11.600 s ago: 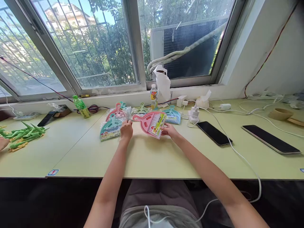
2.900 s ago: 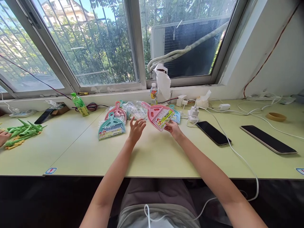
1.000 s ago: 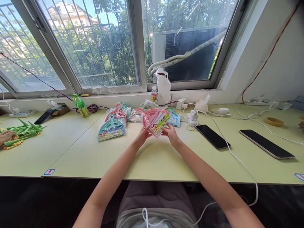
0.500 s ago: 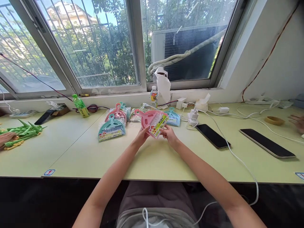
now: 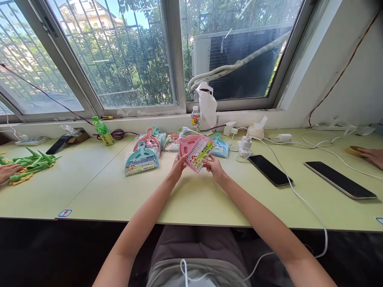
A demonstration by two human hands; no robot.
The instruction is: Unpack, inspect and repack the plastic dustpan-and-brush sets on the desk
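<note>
A pink dustpan and brush set point(image 5: 193, 147) with a yellow-green label is held tilted above the table, in front of me. My left hand point(image 5: 178, 167) grips its lower left edge, fingers closed on it. At the lower right corner my right hand point(image 5: 214, 166) pinches the same set by its label side. Just to the left lies a green dustpan set point(image 5: 142, 160) in clear wrap, with a red dustpan set point(image 5: 149, 140) behind it. A blue dustpan set point(image 5: 220, 147) rests behind my right hand.
Bottles stand at the back: a green bottle point(image 5: 103, 131) and a clear labelled bottle point(image 5: 195, 118). At right lie a phone point(image 5: 271, 170), a tablet point(image 5: 339, 180) and a white cable point(image 5: 302, 201). Another person's hand point(image 5: 372, 155) touches a tape roll point(image 5: 354, 151); another hand point(image 5: 9, 172) rests on green woven leaves point(image 5: 36, 161).
Both my hands keep hold of the pink dustpan set, which has barely shifted. At the far right, another person's hand has come onto the tape roll.
</note>
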